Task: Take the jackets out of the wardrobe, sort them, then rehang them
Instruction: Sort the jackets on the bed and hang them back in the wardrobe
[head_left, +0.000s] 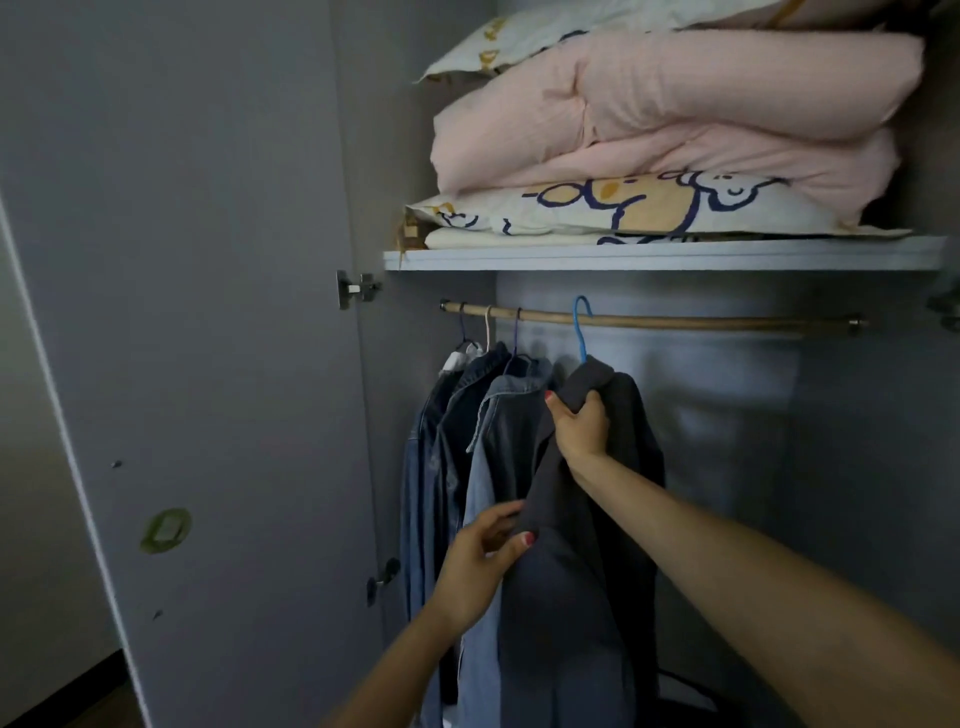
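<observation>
While the dark grey jacket (587, 499) hangs from its blue hanger (582, 332) at the centre of the frame, the right hand's fingers (592, 410) are clenched round its collar and shoulder, bunching the cloth just under the hook. Lower down, left of centre, the left hand (475, 566) pinches the jacket's front edge between thumb and curled fingers, drawing it away from the light denim jacket (488, 467) beside it. Two more denim garments hang further left on the wooden rail (701, 322), crowded toward its left end; the right stretch of the rail is bare. I judge this to be the taking-out step, and the next move calls for lifting the hook clear over the rail without dragging its neighbours. Above, folded pink bedding (675, 109) sits on the shelf (660, 258).
</observation>
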